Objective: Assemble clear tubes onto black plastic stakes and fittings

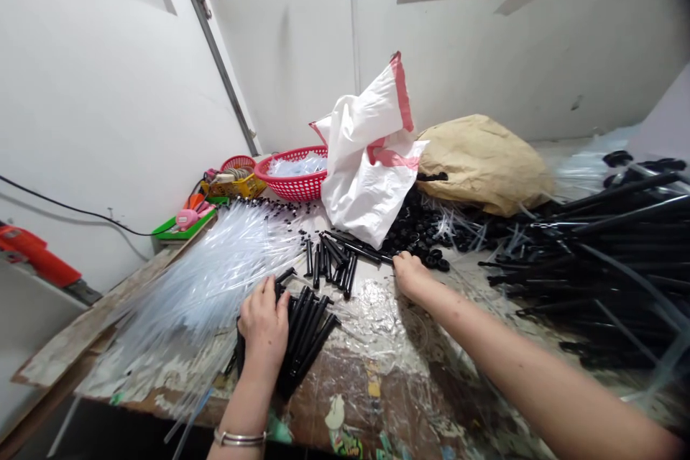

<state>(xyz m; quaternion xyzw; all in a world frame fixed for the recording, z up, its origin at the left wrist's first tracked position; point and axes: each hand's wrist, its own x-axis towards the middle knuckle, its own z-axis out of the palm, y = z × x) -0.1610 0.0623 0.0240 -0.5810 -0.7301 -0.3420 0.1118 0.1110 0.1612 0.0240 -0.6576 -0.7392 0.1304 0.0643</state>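
My left hand (265,323), with a metal bangle at the wrist, is closed over a bundle of black plastic tubes (308,330) near the front of the table. My right hand (410,277) pinches the end of a longer black rod (362,250) that lies toward the white sack; its fingertips are partly hidden. Between the hands, several short black tubes (349,277) with wider end caps lie in a loose group. Left of them spreads a large pile of clear thin plastic tubes (215,280).
A white sack (366,158) and a tan sack (479,162) stand behind small black parts (417,230). A red basket (296,187) and green tray (183,225) are at the back left. Long black tubes (609,266) pile up at the right. An orange power tool (37,255) hangs far left.
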